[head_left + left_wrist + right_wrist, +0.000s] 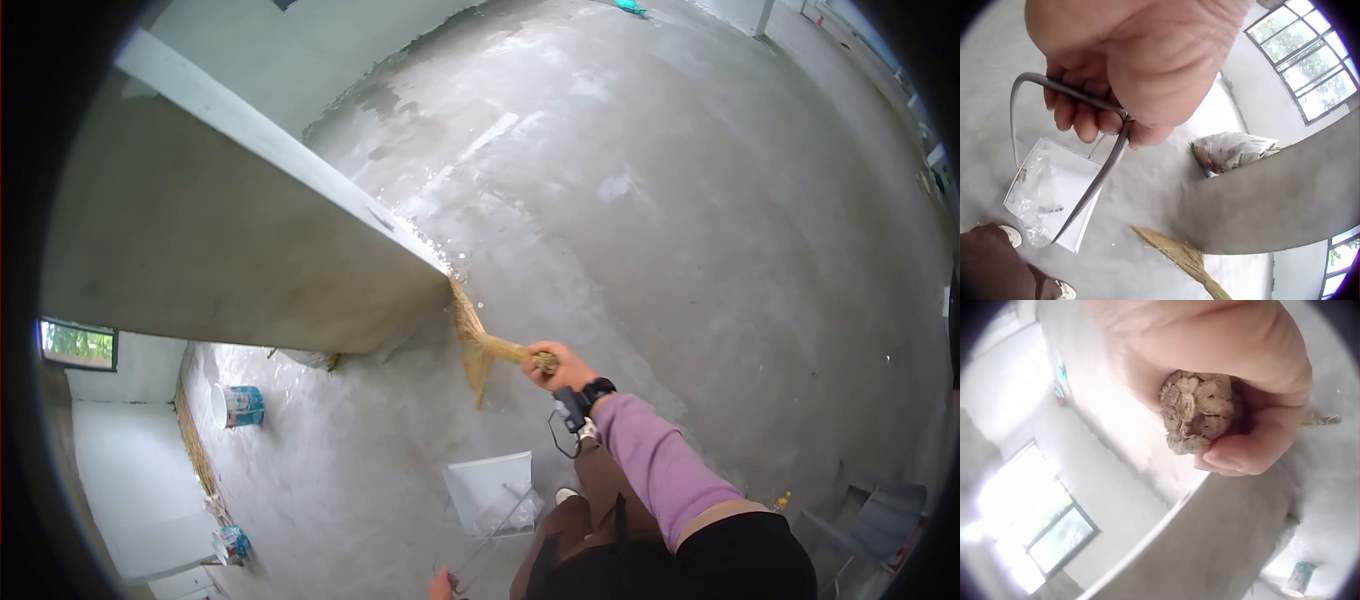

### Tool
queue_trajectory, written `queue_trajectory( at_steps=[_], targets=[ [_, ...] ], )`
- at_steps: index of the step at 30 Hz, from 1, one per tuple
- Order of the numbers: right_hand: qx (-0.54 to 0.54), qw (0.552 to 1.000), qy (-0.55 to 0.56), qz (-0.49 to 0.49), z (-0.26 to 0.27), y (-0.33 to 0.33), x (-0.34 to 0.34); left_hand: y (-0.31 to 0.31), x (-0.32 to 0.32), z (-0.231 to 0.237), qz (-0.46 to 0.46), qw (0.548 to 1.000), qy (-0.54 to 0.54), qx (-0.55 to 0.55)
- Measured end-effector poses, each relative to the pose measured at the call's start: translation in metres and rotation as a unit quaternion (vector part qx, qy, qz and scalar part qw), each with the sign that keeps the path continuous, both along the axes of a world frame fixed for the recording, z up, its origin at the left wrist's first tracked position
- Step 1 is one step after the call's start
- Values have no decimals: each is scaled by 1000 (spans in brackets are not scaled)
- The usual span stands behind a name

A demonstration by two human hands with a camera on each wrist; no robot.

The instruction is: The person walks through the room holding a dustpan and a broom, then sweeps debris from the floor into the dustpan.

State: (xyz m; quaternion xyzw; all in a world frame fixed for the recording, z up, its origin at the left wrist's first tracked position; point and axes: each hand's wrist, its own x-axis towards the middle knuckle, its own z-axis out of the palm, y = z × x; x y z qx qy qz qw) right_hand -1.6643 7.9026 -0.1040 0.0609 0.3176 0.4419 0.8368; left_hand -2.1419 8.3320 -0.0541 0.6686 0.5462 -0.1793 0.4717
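My right hand (560, 368) grips the handle end of a straw broom (468, 325), whose bristles touch the floor at the foot of a wall's end (300, 175). White bits lie along that corner. Up close in the right wrist view, the fingers of my right hand (1260, 381) wrap round the cut stalk end (1194, 409). At the lower edge of the head view, my left hand (441, 584) holds a thin metal handle. That handle (1094, 181) runs to a white dustpan (1079, 215) with clear plastic in it, below my left hand (1141, 69).
A paint-marked bucket (240, 406) stands left on the floor, and another bucket (230, 545) is lower down. Behind the wall lies a filled plastic bag (1235, 150). Grey chairs (880, 520) are at the lower right. My shoes are beside the dustpan.
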Motion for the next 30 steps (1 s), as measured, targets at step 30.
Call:
queue_trajectory(
  at_steps=[30],
  targets=[
    [-262, 877, 40, -402, 150, -206, -374, -55, 289, -35, -408, 905, -15, -118]
  ],
)
